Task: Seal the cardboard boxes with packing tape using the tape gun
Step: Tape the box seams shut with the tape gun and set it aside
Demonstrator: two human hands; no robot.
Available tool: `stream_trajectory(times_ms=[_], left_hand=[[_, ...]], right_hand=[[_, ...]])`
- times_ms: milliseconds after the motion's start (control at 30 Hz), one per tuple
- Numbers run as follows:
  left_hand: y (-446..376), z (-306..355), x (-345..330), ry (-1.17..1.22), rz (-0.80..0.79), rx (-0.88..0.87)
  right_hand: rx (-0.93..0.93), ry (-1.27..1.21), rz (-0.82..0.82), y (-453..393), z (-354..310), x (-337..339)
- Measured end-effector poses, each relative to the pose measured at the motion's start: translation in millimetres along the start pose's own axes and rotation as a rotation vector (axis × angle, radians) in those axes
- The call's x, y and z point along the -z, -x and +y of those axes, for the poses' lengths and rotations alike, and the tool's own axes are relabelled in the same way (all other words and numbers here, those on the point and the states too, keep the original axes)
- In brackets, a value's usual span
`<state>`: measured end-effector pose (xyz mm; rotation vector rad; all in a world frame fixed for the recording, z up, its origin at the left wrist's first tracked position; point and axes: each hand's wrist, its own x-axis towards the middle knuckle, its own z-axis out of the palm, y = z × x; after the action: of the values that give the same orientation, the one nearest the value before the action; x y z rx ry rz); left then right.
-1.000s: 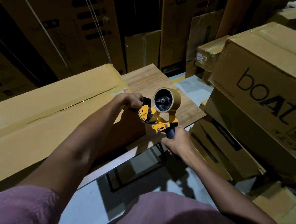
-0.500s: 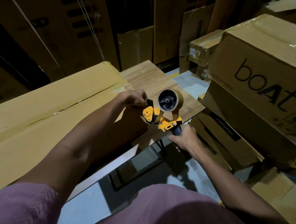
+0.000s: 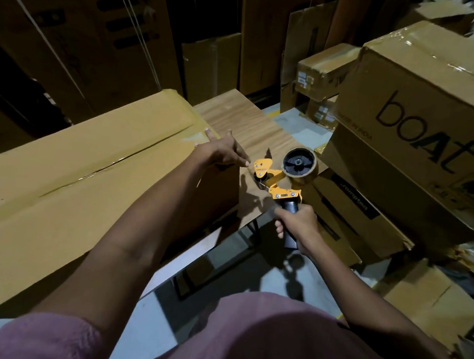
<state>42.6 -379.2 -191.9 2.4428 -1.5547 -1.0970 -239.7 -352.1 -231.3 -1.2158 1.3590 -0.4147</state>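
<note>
Tape gun [image 3: 284, 179] is being gripped at centre frame by the right hand [image 3: 296, 227], fingers wrapped round its handle; left hand [image 3: 220, 153], fingers spread, is touching the box [image 3: 78, 175] end, where tape should be pressed flat.

Bench: wood-grain table [image 3: 244, 124], dark metal legs.
Your long cardboard box [image 3: 72, 169] lies flat on it, covering the left part; right corner bare.

Matt brown cardboard box [image 3: 71, 186] with glossy tape [image 3: 179, 103] along its edge; wood-grain desk [image 3: 250, 127]; tape gun [image 3: 283, 179] of painted yellow metal, black plastic handle
</note>
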Motion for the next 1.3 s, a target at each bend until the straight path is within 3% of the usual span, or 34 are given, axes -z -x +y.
stream_trajectory(times_ms=[167, 400, 600, 833, 1000, 1133, 1233, 1300], left_hand=[[27.5, 22.1, 2.4, -0.049, 0.096, 0.008], [32.6, 26.0, -3.9, 0.079, 0.207, 0.042], [25.4, 21.2, -13.4, 0.295, 0.469, 0.096], [18.3, 36.5, -25.5, 0.303, 0.746, 0.311], [13.9, 40.9, -34.5, 0.248, 0.896, 0.384], [17.7, 46.3, -38.6, 0.258, 0.952, 0.441], [15.7, 45.7, -35.6, 0.235, 0.912, 0.492], [14.1, 44.2, -33.5, 0.194, 0.886, 0.515]], right_hand=[[-0.055, -0.200, 0.048, -3.2, 1.4, -8.4], [-0.166, -0.385, -0.093, -41.2, -29.5, -30.5], [-0.188, -0.154, -0.144, -134.0, -20.8, -51.3], [-0.225, -0.045, -0.154, -182.3, -44.7, -50.9], [-0.254, 0.059, -0.263, -204.8, -45.3, -48.1], [-0.213, 0.230, -0.387, -220.8, -46.7, -50.5], [-0.162, 0.415, -0.476, -278.0, -14.0, -77.8], [-0.149, 0.464, -0.488, -259.7, -38.6, -82.1]])
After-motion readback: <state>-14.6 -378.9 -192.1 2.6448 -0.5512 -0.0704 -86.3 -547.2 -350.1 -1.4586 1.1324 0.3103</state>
